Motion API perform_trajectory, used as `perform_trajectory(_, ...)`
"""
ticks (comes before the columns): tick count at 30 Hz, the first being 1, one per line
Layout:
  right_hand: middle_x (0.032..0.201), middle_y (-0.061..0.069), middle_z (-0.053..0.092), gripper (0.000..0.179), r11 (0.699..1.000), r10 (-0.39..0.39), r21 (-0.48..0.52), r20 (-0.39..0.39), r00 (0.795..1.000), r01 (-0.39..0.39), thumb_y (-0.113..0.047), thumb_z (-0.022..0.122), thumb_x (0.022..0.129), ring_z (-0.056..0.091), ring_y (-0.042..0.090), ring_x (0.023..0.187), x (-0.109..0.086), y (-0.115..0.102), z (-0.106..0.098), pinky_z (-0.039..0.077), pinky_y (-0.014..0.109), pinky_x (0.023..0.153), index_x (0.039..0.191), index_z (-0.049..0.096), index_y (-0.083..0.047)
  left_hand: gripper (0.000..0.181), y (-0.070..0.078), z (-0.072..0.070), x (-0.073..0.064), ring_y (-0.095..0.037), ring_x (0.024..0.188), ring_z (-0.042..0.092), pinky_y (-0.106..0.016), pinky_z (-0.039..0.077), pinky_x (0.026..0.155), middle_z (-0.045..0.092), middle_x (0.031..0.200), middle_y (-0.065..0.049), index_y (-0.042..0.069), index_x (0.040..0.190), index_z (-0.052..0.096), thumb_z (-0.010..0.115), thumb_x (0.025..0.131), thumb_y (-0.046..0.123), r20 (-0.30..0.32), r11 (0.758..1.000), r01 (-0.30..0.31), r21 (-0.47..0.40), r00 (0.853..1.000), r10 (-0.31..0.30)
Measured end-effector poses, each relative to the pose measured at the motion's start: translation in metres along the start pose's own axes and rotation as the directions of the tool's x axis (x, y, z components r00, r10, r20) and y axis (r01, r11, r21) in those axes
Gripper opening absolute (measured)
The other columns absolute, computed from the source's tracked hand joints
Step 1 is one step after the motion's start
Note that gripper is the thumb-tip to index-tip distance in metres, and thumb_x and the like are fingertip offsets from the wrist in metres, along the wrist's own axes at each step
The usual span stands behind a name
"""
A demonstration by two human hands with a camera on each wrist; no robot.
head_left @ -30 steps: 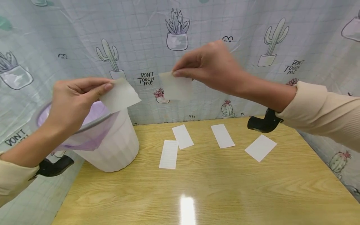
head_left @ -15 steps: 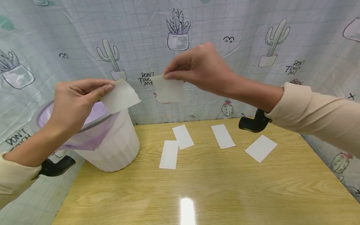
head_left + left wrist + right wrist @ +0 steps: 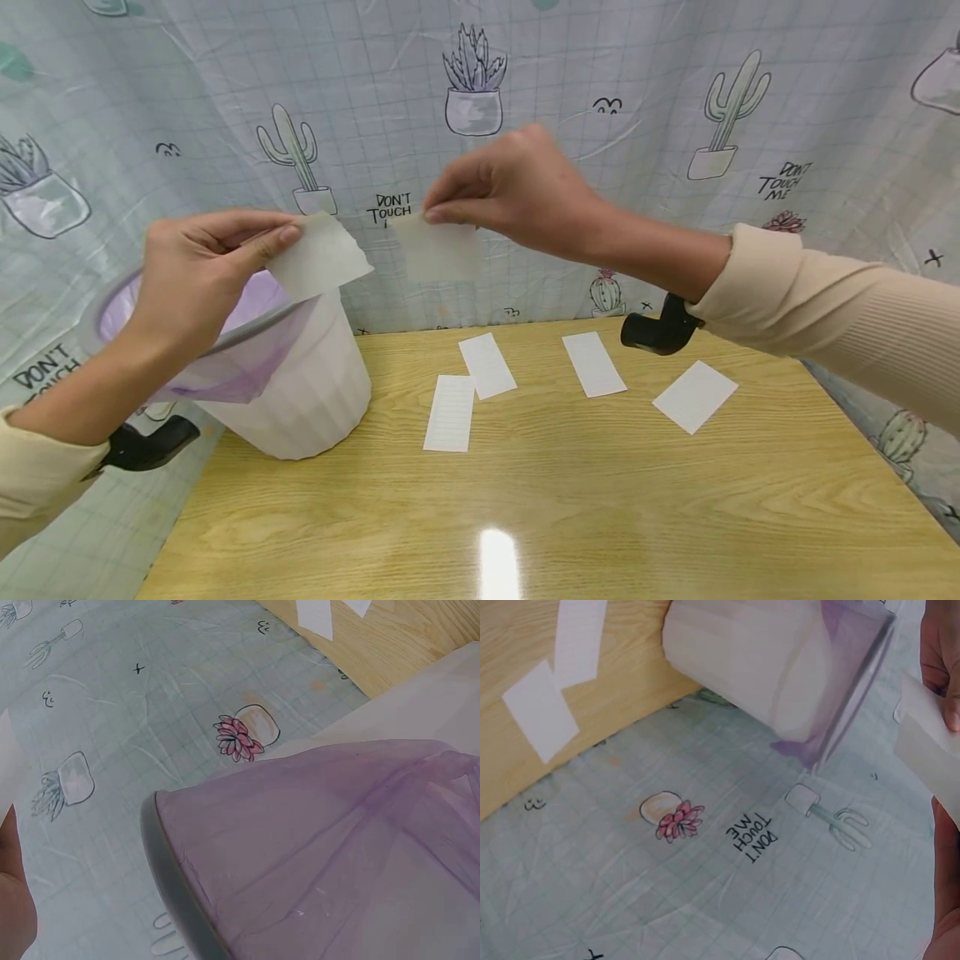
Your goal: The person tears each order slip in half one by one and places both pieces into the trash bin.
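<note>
My left hand (image 3: 202, 267) pinches a white piece of paper (image 3: 322, 258) with a ragged right edge, held up over the near rim of a white bin (image 3: 322, 375). To its right, my right hand (image 3: 517, 192) pinches the top edge of a second piece of paper (image 3: 442, 250), which hangs down in front of the curtain. A gap separates the two pieces in the head view. Both the left hand's fingers and its paper show at the right edge of the right wrist view, where the right hand's paper (image 3: 937, 769) overlaps them.
The bin's grey rim (image 3: 255, 327) is lined with a purple bag (image 3: 277, 354). On the wooden table (image 3: 570, 500) lie several white paper slips, among them a lined one (image 3: 450, 412) and one at the right (image 3: 696, 397). A cactus-print curtain (image 3: 555, 50) hangs behind.
My right hand has moved left and slightly down with its paper, closer to the left hand's paper. The left hand and the slips on the table have stayed put.
</note>
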State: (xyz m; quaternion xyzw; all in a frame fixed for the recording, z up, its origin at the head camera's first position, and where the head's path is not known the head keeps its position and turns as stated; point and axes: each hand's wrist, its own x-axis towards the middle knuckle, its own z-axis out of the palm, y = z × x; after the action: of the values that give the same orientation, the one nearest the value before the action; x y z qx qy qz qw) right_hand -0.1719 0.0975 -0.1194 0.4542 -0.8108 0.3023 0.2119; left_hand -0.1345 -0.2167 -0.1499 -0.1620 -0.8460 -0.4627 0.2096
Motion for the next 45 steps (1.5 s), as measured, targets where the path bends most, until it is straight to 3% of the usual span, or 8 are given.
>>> perform_trajectory(15,0.094,-0.004,0.079,0.012,0.999,-0.041,-0.011,0.02,0.999,0.041,-0.019,0.073,0.096,0.071,0.0,0.081,0.01,-0.004,0.0,0.054,0.016,0.073,0.097,0.083,-0.011,0.027,-0.001,-0.002,0.002,-0.007,0.085,0.069,-0.013,0.052,0.071,0.078,0.096,0.01,0.002,0.113,0.078,0.078,0.092,0.019,0.007,1.0,0.006,0.006,1.0,-0.006)
perform_trajectory(45,0.093,-0.002,0.079,0.01,0.989,-0.072,0.13,0.03,0.997,0.067,-0.017,0.076,0.094,0.072,0.0,0.082,0.032,-0.004,0.029,0.055,0.016,0.074,0.096,0.082,-0.009,0.028,-0.013,-0.018,0.007,-0.007,0.088,0.069,-0.012,0.054,0.075,0.078,0.102,0.009,0.001,0.115,0.077,0.078,0.092,0.016,-0.031,0.998,0.049,-0.048,0.998,-0.051)
